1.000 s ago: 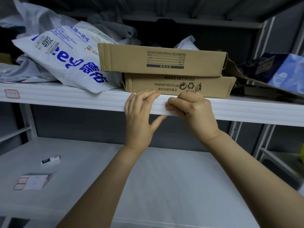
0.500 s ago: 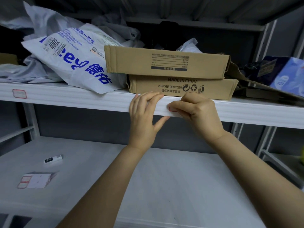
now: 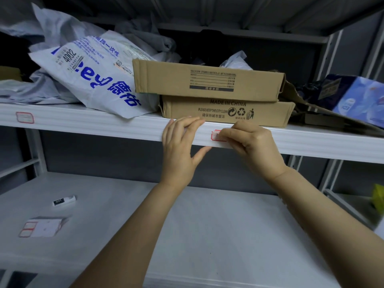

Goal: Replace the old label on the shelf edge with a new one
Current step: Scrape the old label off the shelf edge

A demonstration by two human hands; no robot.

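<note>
Left hand (image 3: 180,146) lies flat on the shelf edge (image 3: 104,126), fingers extended, gripping nothing, bracing only. Just right, red-bordered label (image 3: 216,135) sits on the edge face below the lower cardboard box (image 3: 226,112). Right hand (image 3: 252,145) fingertips press or pinch its right end; can't tell which. Best: keep it level, work from one end. Label faces outward, long axis left-right along the edge.
</note>
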